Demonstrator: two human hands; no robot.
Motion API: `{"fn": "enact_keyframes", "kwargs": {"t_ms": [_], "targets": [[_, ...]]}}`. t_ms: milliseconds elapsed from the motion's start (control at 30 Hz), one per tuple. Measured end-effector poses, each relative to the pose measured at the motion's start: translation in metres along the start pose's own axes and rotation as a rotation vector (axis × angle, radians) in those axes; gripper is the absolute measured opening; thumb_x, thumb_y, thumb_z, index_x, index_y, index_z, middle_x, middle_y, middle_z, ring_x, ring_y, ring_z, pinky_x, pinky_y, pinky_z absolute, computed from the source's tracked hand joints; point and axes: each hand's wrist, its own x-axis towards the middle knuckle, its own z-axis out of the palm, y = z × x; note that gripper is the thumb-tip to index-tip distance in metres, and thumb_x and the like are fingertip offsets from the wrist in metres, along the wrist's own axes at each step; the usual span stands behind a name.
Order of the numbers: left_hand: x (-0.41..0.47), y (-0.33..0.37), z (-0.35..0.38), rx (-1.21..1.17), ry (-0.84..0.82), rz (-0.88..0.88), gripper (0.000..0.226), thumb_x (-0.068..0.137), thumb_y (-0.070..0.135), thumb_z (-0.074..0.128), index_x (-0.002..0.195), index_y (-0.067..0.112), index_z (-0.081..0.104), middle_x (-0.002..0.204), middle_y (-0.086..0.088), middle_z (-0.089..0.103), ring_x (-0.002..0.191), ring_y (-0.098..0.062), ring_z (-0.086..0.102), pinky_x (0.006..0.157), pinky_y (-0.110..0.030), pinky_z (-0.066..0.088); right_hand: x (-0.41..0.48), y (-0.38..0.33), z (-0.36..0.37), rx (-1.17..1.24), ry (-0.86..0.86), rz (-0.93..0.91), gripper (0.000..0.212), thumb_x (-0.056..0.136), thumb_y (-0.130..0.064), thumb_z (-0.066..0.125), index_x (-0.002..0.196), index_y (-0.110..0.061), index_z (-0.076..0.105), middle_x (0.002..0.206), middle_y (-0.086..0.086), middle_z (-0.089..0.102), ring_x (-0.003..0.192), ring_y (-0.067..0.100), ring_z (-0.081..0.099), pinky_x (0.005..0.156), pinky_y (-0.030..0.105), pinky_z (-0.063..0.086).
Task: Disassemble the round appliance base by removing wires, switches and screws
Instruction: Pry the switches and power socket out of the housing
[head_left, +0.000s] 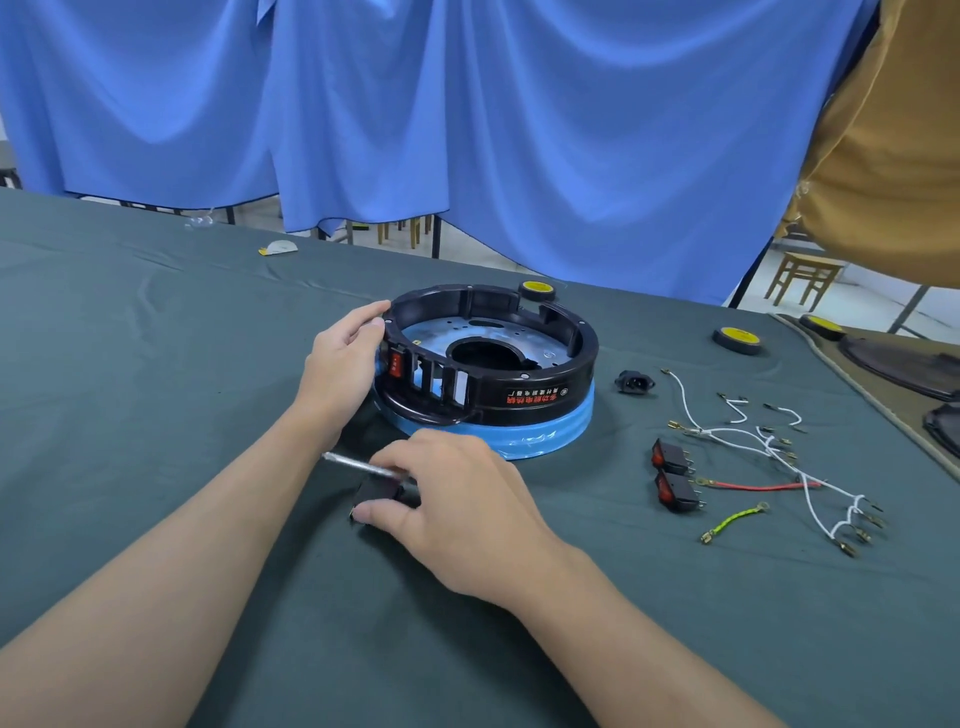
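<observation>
Left hand (343, 364) gripping rim of round base (488, 364) at surface (156, 364) centre; right hand (447, 499) closed over metal-shafted tool (358, 466), handle and a dark part beneath largely hidden.

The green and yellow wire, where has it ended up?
The green and yellow wire lies loose on the table cloth, right of the round base, just below the red wire and beside the two removed switches.
</observation>
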Motion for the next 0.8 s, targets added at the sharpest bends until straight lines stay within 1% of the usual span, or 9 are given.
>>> {"fn": "enact_keyframes", "kwargs": {"t_ms": [100, 200, 233, 400, 500, 600, 633, 733, 800], "targets": [[0.001, 0.001, 0.001, -0.005, 0.003, 0.007, 0.028, 0.099, 0.029, 0.048, 0.102, 0.048, 0.067, 0.11, 0.015, 0.07, 0.11, -0.016, 0.063, 0.104, -0.045, 0.048, 0.0, 0.004, -0.009, 0.096, -0.023, 0.033, 0.023, 0.083, -0.035, 0.074, 0.102, -0.023, 0.068, 0.094, -0.007, 0.057, 0.09, 0.013, 0.051, 0.083, 0.031, 0.046], [0.001, 0.001, 0.0, -0.009, 0.0, 0.006, 0.026, 0.096, 0.031, 0.048, 0.101, 0.048, 0.068, 0.11, 0.014, 0.071, 0.111, -0.016, 0.063, 0.104, -0.044, 0.047, -0.005, 0.014, -0.028, 0.156, 0.04, 0.087, 0.017, 0.08, -0.021, 0.075, 0.097, -0.023, 0.07, 0.088, -0.009, 0.057, 0.083, 0.006, 0.051, 0.073, 0.009, 0.038], [0.001, 0.001, 0.0, -0.007, -0.006, 0.0, 0.026, 0.094, 0.034, 0.048, 0.102, 0.048, 0.069, 0.112, 0.014, 0.07, 0.112, -0.016, 0.063, 0.105, -0.045, 0.047, -0.009, 0.019, -0.036, 0.139, 0.059, 0.11, 0.016, 0.08, -0.018, 0.073, 0.094, -0.024, 0.07, 0.085, -0.01, 0.056, 0.081, 0.006, 0.051, 0.071, 0.008, 0.037], [-0.001, 0.001, 0.001, -0.014, -0.015, -0.026, 0.029, 0.091, 0.037, 0.046, 0.108, 0.048, 0.068, 0.114, 0.013, 0.07, 0.113, -0.016, 0.062, 0.104, -0.045, 0.047, -0.036, 0.055, -0.076, -0.14, 0.108, 0.253, 0.008, 0.075, -0.015, 0.065, 0.077, -0.022, 0.065, 0.072, -0.008, 0.048, 0.072, 0.012, 0.053, 0.071, 0.027, 0.043], [-0.001, 0.001, 0.002, 0.001, 0.002, -0.03, 0.028, 0.097, 0.034, 0.045, 0.106, 0.05, 0.066, 0.102, 0.019, 0.07, 0.106, -0.012, 0.063, 0.103, -0.041, 0.049, -0.052, 0.072, -0.093, -0.367, -0.013, 0.382, 0.005, 0.076, -0.019, 0.062, 0.075, -0.024, 0.063, 0.073, -0.008, 0.045, 0.074, 0.018, 0.05, 0.072, 0.033, 0.045], [-0.003, 0.0, 0.002, 0.013, 0.01, -0.029, 0.029, 0.099, 0.033, 0.043, 0.111, 0.047, 0.065, 0.097, 0.023, 0.068, 0.102, -0.009, 0.063, 0.102, -0.039, 0.049, -0.063, 0.079, -0.098, -0.414, -0.129, 0.459, 0.004, 0.08, -0.027, 0.062, 0.081, -0.027, 0.066, 0.076, -0.011, 0.045, 0.082, 0.019, 0.052, 0.077, 0.035, 0.049], [-0.003, 0.0, 0.002, 0.015, 0.011, -0.026, 0.03, 0.099, 0.033, 0.042, 0.113, 0.046, 0.065, 0.101, 0.023, 0.068, 0.105, -0.008, 0.062, 0.103, -0.039, 0.048, -0.066, 0.079, -0.098, -0.392, -0.152, 0.456, 0.008, 0.082, -0.035, 0.063, 0.084, -0.028, 0.066, 0.077, -0.011, 0.046, 0.083, 0.018, 0.052, 0.077, 0.034, 0.048], [-0.007, 0.001, 0.002, 0.02, 0.004, -0.016, 0.031, 0.101, 0.033, 0.042, 0.118, 0.044, 0.065, 0.11, 0.02, 0.067, 0.112, -0.01, 0.061, 0.105, -0.04, 0.047, -0.071, 0.079, -0.102, -0.282, -0.237, 0.448, 0.04, 0.078, -0.065, 0.064, 0.098, -0.03, 0.063, 0.081, -0.012, 0.049, 0.082, 0.007, 0.048, 0.075, 0.027, 0.044], [-0.009, 0.001, 0.002, 0.025, 0.003, -0.01, 0.03, 0.101, 0.033, 0.042, 0.119, 0.043, 0.065, 0.113, 0.017, 0.068, 0.114, -0.011, 0.06, 0.106, -0.041, 0.046, -0.071, 0.079, -0.106, -0.291, -0.262, 0.444, 0.047, 0.074, -0.066, 0.068, 0.105, -0.031, 0.062, 0.086, -0.012, 0.046, 0.087, 0.008, 0.046, 0.079, 0.026, 0.043]]}}
